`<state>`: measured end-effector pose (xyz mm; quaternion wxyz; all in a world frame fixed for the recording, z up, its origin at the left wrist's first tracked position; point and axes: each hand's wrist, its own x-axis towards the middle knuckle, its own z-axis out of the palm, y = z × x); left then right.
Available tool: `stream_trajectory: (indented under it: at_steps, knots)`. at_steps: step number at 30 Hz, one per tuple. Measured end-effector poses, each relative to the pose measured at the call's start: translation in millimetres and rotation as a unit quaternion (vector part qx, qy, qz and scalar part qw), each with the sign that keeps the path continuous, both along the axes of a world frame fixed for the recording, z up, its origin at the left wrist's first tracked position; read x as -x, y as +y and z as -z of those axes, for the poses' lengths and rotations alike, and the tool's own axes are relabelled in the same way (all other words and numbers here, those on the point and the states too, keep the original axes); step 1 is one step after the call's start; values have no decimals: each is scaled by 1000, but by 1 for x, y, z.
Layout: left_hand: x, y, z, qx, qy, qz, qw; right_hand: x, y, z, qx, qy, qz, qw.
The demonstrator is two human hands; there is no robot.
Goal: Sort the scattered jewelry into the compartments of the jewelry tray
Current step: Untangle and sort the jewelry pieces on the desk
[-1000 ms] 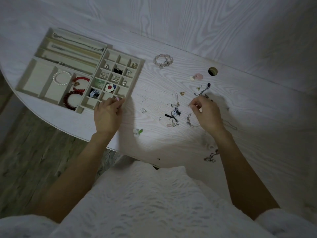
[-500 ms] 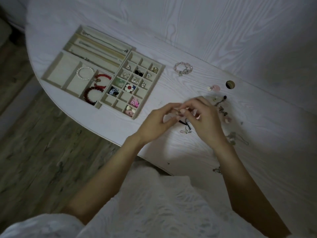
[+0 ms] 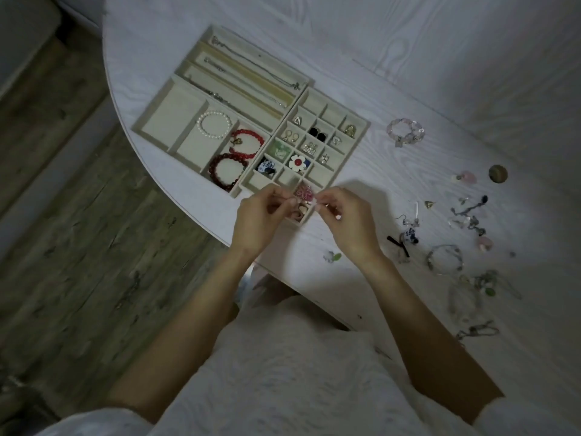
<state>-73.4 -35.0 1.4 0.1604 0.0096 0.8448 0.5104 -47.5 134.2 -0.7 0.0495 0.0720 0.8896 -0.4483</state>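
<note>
Both hands (image 3: 306, 215) have moved over the jewelry tray's (image 3: 185, 89) near corner.

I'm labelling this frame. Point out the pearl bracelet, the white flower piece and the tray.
pearl bracelet (image 3: 214, 124): head view, on its beads.
white flower piece (image 3: 297, 162): head view, on its red centre.
tray (image 3: 163, 116): head view, on a bare compartment floor.

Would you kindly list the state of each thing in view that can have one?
Left hand: fingertips pinched, over the tray's near corner.
Right hand: fingertips pinched, facing the left.
Jewelry tray: partly filled.
Pearl bracelet: in a compartment.
Pale bead bracelet: loose on the table.
</note>
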Motion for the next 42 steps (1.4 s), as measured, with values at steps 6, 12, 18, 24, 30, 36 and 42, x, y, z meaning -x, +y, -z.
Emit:
stream_trajectory:
  at_steps: [6,12,18,24,30,36,42]
  knots:
    - [53,31,9,59,90,10,994,34,5,8,-16,19,92,995]
    - [62,40,15,79,90,16,993,51,4,15,-110,26,83,990]
    - [58,35,16,122,128,99,979,55,2,19,-156,32,73,984]
    - [53,10,25,237,284,147,917,44,11,20,-212,100,74,969]
    - [58,20,29,300,317,252,863,42,12,27,-272,95,-14,957]
    - [65,26,25,351,303,286,839,44,9,23,-309,86,-22,947]
    - [67,21,24,352,314,312,825,42,11,24,-341,82,-48,935]
